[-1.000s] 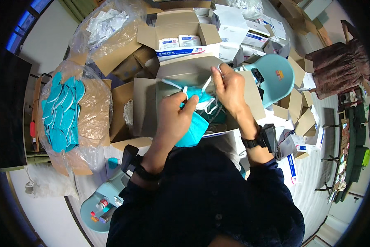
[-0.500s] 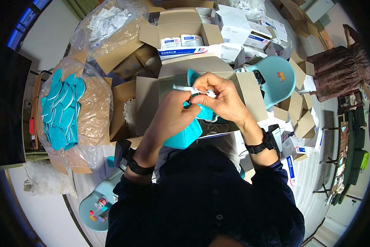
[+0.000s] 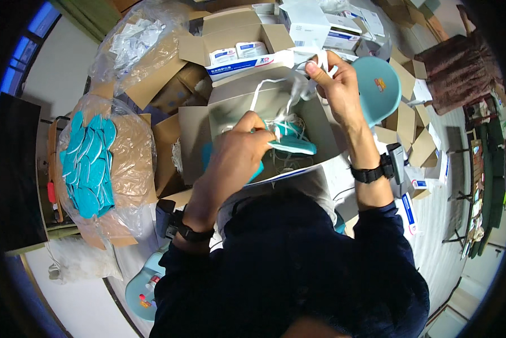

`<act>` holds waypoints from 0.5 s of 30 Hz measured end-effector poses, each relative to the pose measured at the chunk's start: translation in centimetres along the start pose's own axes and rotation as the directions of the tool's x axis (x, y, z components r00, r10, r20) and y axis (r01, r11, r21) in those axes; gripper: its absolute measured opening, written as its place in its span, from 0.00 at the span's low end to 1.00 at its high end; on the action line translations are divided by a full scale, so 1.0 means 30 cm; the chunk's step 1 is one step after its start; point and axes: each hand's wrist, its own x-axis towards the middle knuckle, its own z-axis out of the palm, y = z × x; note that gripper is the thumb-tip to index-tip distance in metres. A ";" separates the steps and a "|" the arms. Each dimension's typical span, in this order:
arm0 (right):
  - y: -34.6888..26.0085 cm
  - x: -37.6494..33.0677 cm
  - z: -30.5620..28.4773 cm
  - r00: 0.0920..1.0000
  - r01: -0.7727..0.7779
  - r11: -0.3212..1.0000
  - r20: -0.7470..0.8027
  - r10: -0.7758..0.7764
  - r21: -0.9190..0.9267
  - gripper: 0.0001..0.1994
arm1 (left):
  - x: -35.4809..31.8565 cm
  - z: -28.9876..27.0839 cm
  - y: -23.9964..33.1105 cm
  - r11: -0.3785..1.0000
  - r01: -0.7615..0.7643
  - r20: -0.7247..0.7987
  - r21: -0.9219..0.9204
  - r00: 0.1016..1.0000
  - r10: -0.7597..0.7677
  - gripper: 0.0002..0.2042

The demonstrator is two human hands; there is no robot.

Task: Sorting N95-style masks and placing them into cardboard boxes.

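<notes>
Left hand (image 3: 233, 155) closed over a teal pouch (image 3: 289, 145), pinching its near end above the open grey box (image 3: 230, 101); most of the pouch hidden under the knuckles. Right hand (image 3: 334, 84) raised at the box's far right corner, fingers pinched on a white cord (image 3: 278, 84) running down to the pouch. More white cord tangled inside the box, hard to follow. Black watches on both wrists. Left of the box, a clear bag (image 3: 123, 163) in a carton, filled with teal pieces (image 3: 87, 169). Teal stool (image 3: 377, 81) partly behind the right hand. Small white cartons (image 3: 236, 53) at the far side, cut off by the rim. Lower view blocked by a dark sweater.
</notes>
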 end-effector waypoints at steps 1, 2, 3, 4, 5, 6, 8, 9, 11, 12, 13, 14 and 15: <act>-0.013 -0.015 0.001 0.995 0.024 1.000 0.098 -0.024 -0.006 0.07 | -0.002 -0.011 -0.012 0.999 -0.021 0.010 0.024 1.000 0.021 0.07; -0.016 -0.025 -0.001 0.980 0.033 0.999 0.197 -0.037 0.019 0.07 | 0.005 -0.020 -0.013 0.997 -0.066 0.007 0.051 0.998 0.066 0.07; -0.017 -0.033 0.002 0.954 0.040 0.998 0.296 -0.052 0.046 0.08 | 0.014 -0.027 -0.009 0.999 -0.033 0.007 0.021 0.999 0.033 0.07; -0.019 -0.043 0.007 0.918 0.044 0.996 0.391 -0.069 0.073 0.09 | 0.023 -0.033 -0.004 1.000 0.002 0.008 -0.008 1.000 -0.001 0.07; -0.020 -0.062 0.019 0.890 0.014 0.998 0.454 -0.043 0.067 0.08 | 0.031 -0.040 0.000 0.999 0.036 0.011 -0.034 0.999 -0.035 0.08; -0.018 -0.088 0.036 0.856 -0.015 0.998 0.516 -0.018 0.059 0.08 | 0.036 -0.042 -0.004 1.000 0.007 0.009 -0.018 1.000 -0.007 0.07; 0.005 -0.125 0.054 0.805 -0.030 0.999 0.591 0.051 -0.044 0.09 | 0.039 -0.037 -0.019 0.999 -0.001 -0.015 -0.046 1.000 0.001 0.07; 0.013 -0.134 0.051 0.801 0.013 0.999 0.599 0.013 -0.039 0.08 | 0.040 -0.037 -0.026 0.998 -0.005 -0.028 -0.060 1.000 0.004 0.07; 0.025 -0.140 0.045 0.773 -0.189 0.981 0.624 0.117 0.050 0.09 | 0.040 -0.048 -0.021 0.995 0.001 -0.015 -0.105 1.000 -0.003 0.06; 0.034 -0.145 0.040 0.748 -0.200 0.979 0.650 0.135 0.027 0.09 | 0.036 -0.052 -0.019 0.992 0.005 -0.009 -0.128 1.000 -0.007 0.06; 0.048 -0.151 0.034 0.722 -0.210 0.978 0.675 0.153 0.004 0.08 | 0.024 -0.051 -0.020 0.990 -0.003 -0.001 -0.142 1.000 0.003 0.06; 0.047 -0.148 0.030 0.701 -0.203 0.979 0.695 0.159 -0.019 0.08 | 0.018 -0.063 -0.013 0.989 -0.027 0.002 -0.148 1.000 0.028 0.06; 0.064 -0.155 0.031 0.733 -0.065 0.998 0.679 0.034 0.021 0.07 | 0.022 -0.070 -0.016 0.985 -0.061 0.001 -0.161 0.998 0.062 0.06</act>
